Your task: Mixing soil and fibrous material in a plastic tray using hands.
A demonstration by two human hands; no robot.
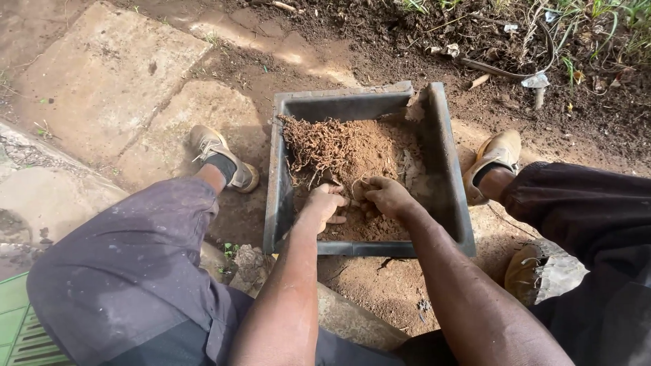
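A dark grey square plastic tray [441, 169] lies on the ground between my legs, partly filled with brown soil [369, 152] and a tangle of dry roots [315, 142] at its far left. My left hand [324, 205] rests in the soil near the tray's front, fingers curled into the earth. My right hand [385, 196] is right beside it, almost touching, fingers bent and pressing into clumps of soil. Whether either hand grips a clump is hard to tell, as the fingertips are buried.
My shoes [220, 159] [495, 163] stand on either side of the tray. Flat paving stones [102, 74] lie to the left. Dark earth with twigs and grass [529, 47] runs along the back. A green slatted thing [20, 325] shows at the bottom left.
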